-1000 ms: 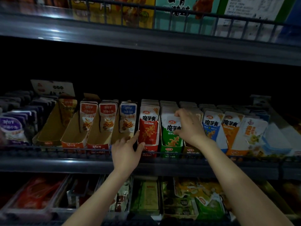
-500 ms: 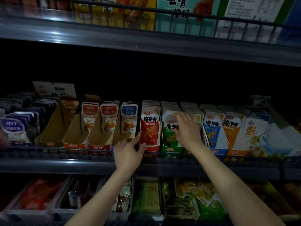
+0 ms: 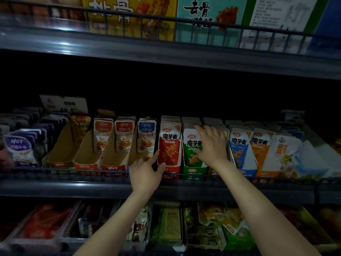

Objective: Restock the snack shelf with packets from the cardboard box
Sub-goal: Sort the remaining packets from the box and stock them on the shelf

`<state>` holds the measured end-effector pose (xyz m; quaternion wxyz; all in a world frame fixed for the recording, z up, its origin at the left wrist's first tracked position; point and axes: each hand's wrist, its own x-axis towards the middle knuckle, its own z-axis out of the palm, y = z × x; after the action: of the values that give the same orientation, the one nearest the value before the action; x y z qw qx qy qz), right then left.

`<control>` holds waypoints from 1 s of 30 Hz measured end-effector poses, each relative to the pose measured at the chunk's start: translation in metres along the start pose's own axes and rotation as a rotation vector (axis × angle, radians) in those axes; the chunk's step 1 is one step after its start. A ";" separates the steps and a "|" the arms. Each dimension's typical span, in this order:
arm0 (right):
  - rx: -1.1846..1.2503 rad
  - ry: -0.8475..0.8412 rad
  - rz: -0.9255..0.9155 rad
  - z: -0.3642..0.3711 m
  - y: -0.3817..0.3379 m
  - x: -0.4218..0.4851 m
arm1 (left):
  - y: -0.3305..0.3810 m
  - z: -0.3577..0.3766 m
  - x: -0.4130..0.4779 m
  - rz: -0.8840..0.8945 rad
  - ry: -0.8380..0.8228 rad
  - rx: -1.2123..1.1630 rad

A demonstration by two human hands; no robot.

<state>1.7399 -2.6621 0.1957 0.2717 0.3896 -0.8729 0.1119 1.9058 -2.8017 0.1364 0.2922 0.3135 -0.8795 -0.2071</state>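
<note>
On the dim middle shelf [image 3: 73,188] stand rows of upright snack packets in display trays. My left hand [image 3: 145,172] rests at the shelf's front rail, thumb and fingers touching the lower left edge of the red packet row [image 3: 169,145]. My right hand [image 3: 212,145] lies spread over the front of the green packet row [image 3: 191,150] and the row just right of it, fingers apart, gripping nothing. Blue [image 3: 238,145] and orange [image 3: 260,146] packet rows stand to the right. The cardboard box is out of view.
Left of the red row, several cardboard display trays [image 3: 86,156] hold only a few packets at their backs. Purple packets [image 3: 20,146] fill the far left. A wire rail [image 3: 203,24] fronts the upper shelf of boxed goods. The shelf below holds more packets in trays [image 3: 44,224].
My right hand slid down from the top of the packet rows onto the face of the green row. My left hand stayed at the base of the red row.
</note>
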 end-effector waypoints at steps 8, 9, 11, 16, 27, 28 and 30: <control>0.026 0.077 -0.017 -0.023 -0.001 -0.020 | 0.001 -0.014 -0.005 0.049 0.068 -0.080; 0.034 0.139 -0.014 -0.027 -0.003 -0.027 | 0.001 -0.021 -0.010 0.065 0.102 -0.120; 0.063 0.234 0.002 -0.036 -0.011 -0.045 | -0.004 -0.034 -0.027 0.071 0.143 -0.169; 0.207 0.246 -0.062 -0.042 -0.053 -0.118 | -0.049 -0.053 -0.093 -0.037 0.152 -0.205; 0.285 -0.320 -0.117 0.073 -0.132 -0.318 | -0.230 -0.025 -0.280 -0.475 -0.033 -0.020; 0.299 -0.381 -0.093 0.087 -0.136 -0.335 | -0.241 -0.019 -0.294 -0.530 -0.048 -0.012; 0.324 -0.520 -0.044 0.114 -0.143 -0.368 | -0.259 -0.005 -0.318 -0.599 -0.110 -0.016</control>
<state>2.0040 -2.5769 -0.1080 -0.0243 0.4622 -0.8752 0.1404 2.2219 -2.7743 -0.1237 0.1728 0.5448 -0.7608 -0.3075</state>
